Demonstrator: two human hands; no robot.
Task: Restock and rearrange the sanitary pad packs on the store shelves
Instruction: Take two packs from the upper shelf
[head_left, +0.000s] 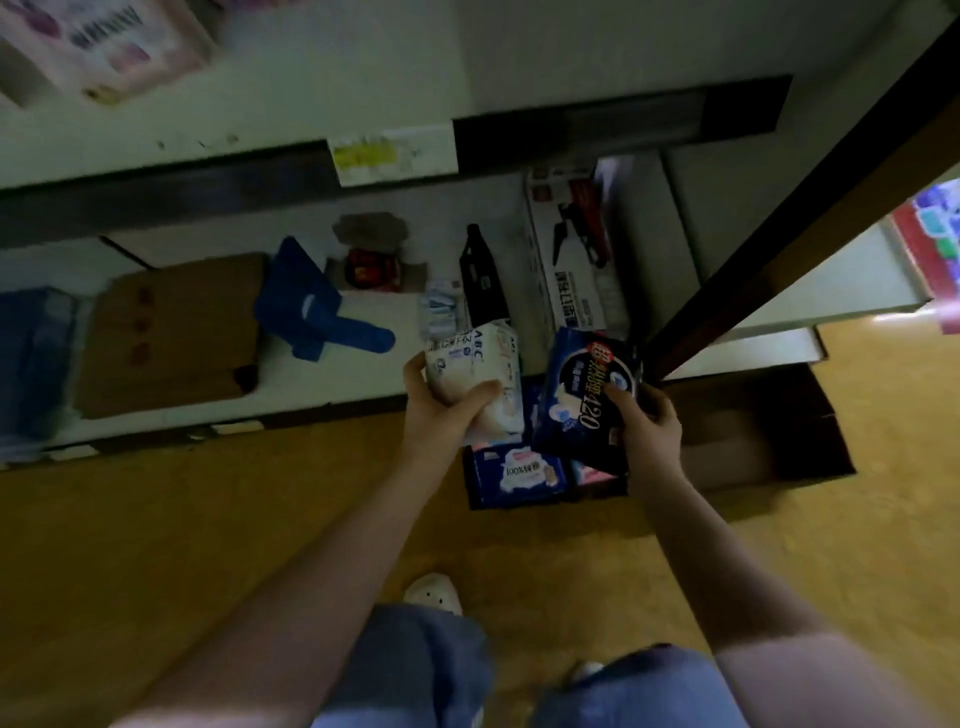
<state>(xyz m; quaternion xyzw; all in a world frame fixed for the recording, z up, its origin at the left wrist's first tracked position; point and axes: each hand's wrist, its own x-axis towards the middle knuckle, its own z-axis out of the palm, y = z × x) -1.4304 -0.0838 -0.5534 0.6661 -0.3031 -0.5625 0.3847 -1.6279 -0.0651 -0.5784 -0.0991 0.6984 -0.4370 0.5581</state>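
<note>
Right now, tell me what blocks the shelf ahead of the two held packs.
Ahead of the white pack in the left hand and dark blue pack in the right hand, a small pale pack, a black pouch and a white box occupy the shelf. Bare shelf lies further left.

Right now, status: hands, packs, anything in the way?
Left hand grips white ABC pack. Right hand grips dark blue 420 pack. Spare packs lie below. Shelf post close beside it.

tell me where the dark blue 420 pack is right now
Head view: the dark blue 420 pack is right of centre, held in the right hand, just right of the white ABC pack held in the left hand.
</note>
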